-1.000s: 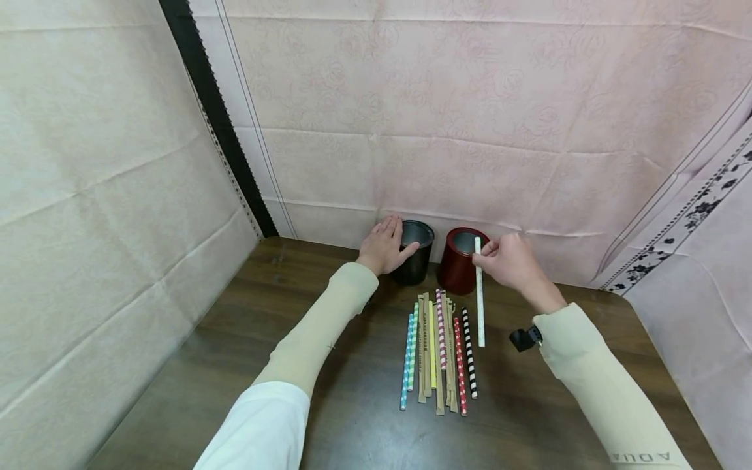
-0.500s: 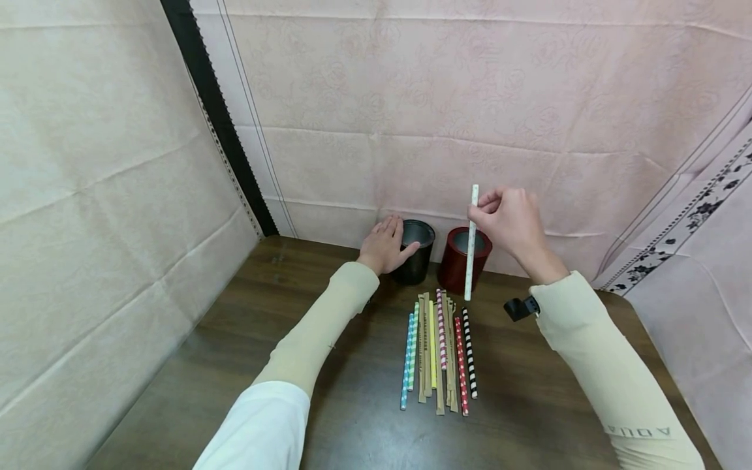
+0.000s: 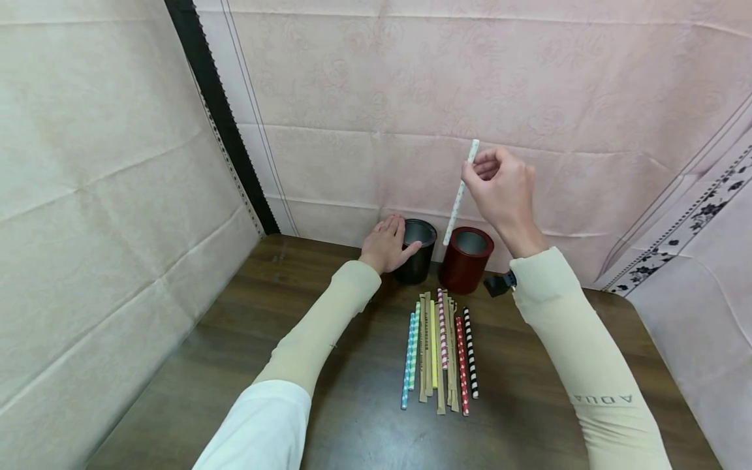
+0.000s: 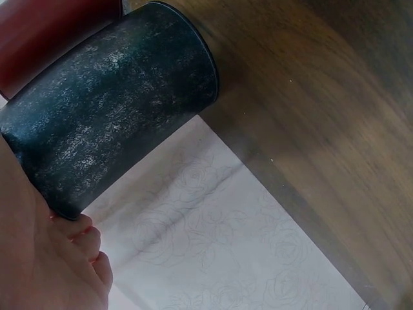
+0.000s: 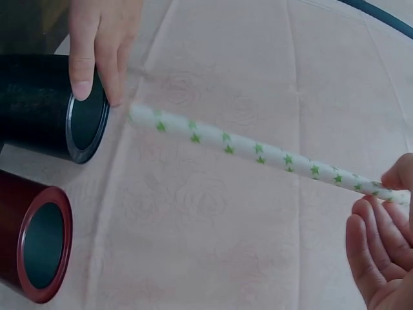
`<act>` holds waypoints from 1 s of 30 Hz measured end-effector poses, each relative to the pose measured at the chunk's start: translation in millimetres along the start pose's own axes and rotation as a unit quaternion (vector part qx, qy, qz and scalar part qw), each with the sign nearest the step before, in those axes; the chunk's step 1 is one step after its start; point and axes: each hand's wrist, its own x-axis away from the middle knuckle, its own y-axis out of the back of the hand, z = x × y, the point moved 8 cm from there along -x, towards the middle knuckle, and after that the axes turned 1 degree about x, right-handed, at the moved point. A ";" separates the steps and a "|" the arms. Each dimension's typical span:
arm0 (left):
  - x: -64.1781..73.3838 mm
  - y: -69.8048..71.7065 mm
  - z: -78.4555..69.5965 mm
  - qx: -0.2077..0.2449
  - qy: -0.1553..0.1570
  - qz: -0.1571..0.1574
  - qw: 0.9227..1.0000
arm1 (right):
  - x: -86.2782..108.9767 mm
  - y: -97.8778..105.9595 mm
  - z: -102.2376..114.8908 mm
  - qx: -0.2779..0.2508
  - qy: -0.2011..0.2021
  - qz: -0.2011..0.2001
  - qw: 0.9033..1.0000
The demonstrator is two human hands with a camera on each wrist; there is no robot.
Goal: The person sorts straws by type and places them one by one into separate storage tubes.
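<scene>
A white paper straw with green stars (image 5: pixel 258 154) is pinched near its upper end by my right hand (image 3: pixel 504 189), raised above the cups. Its lower end tilts left, between and above the two cup mouths. My left hand (image 3: pixel 384 247) rests with extended fingers and thumb against the rim of the black cup (image 3: pixel 416 267). In the right wrist view the left thumb lies over that cup's mouth. The dark red cup (image 3: pixel 461 271) stands to its right; its visible inside shows no straw.
On the wooden table (image 3: pixel 282 352), in front of the cups, lie several straws side by side: blue (image 3: pixel 407 365), yellow (image 3: pixel 434 346), red-dotted (image 3: pixel 461 372), black-striped (image 3: pixel 470 352) and paper-wrapped ones. A patterned cloth (image 3: pixel 470 78) hangs directly behind the cups.
My right hand has lifted the starred straw up from beside the red cup and moved it left, tilting it. The left hand stays at the black cup.
</scene>
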 end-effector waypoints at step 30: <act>-3.2 -0.8 0.7 -0.016 0.008 0.000 1.000 | 35.6 -81.9 -50.0 -0.038 -0.037 0.023 0.998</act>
